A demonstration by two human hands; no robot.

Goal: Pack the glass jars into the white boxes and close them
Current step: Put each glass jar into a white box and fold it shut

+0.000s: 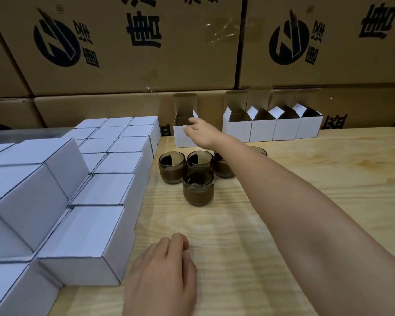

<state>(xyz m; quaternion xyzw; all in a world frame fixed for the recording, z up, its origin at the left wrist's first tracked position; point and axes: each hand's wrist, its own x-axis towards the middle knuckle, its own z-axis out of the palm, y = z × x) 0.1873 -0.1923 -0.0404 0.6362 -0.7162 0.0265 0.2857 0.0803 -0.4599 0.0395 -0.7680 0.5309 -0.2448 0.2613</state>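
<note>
The table (283,224) lies bare at the near middle and right, hemmed on the left by stacked closed white boxes (82,236) and at the back by a wall of brown cartons (123,53). Five glass jars (197,188) cluster mid-table, one half hidden by the forearm, with one open white box (180,139) behind them and a row of four open boxes (262,131) to its right. The right hand (203,134) reaches to the single box's rim, its fingers (193,121) spread and holding nothing; the left hand (162,274) rests on the table, loosely curled and empty.
</note>
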